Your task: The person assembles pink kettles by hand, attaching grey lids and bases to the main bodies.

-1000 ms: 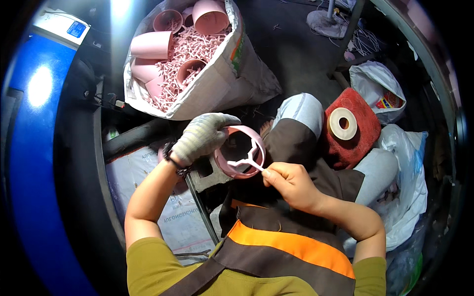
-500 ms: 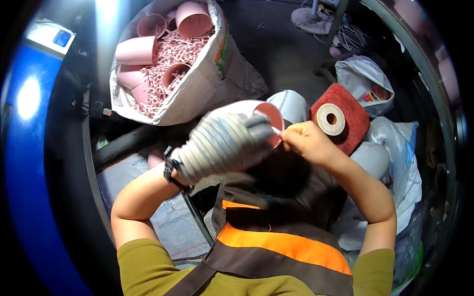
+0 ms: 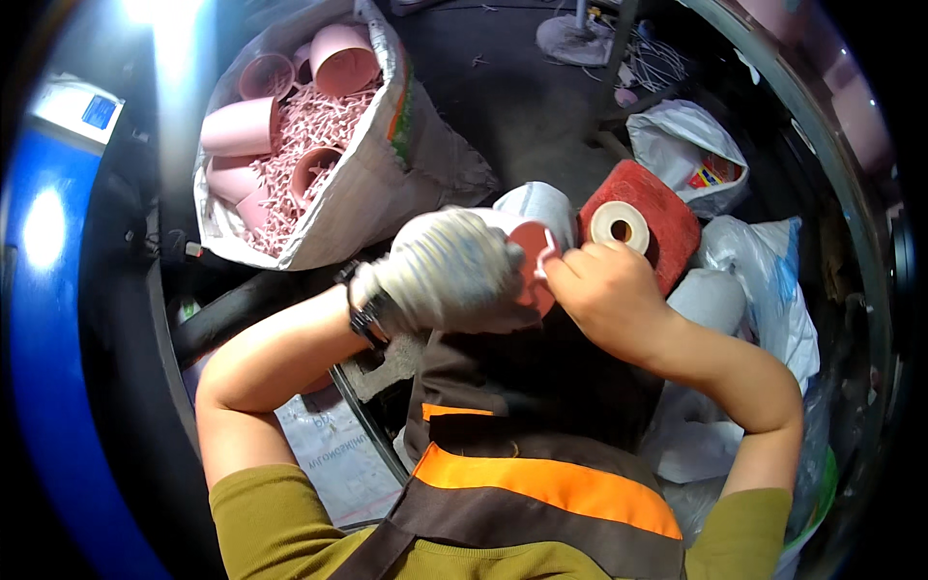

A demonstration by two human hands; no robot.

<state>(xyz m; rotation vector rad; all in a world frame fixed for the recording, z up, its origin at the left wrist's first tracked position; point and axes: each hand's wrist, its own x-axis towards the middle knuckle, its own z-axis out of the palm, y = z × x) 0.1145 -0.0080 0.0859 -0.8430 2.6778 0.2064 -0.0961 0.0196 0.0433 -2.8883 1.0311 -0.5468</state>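
My left hand point(image 3: 449, 271), in a striped knit glove with a black watch at the wrist, is closed around a pink plastic cup point(image 3: 533, 275). The cup lies on its side over my lap, one round end turned to the right. At that end my bare right hand point(image 3: 619, 295) has its fingers bent into a pinch. A thin, pale pink plastic strip point(image 3: 549, 248) curls along the cup's edge and runs to these fingertips. The glove hides most of the cup's body.
Ahead on the left stands a white woven sack point(image 3: 430, 159) with pink cups point(image 3: 240, 128) and many small pink scraps point(image 3: 314, 121). To the right are a red padded stool point(image 3: 667, 222) bearing a tape roll point(image 3: 620, 228), a white bag point(image 3: 677, 145) and clear plastic bags point(image 3: 764, 280).
The pink strip now shows as a loose curl between the cup's edge and my right fingers. The cup's end has turned more toward the right. The whole view has shifted slightly.
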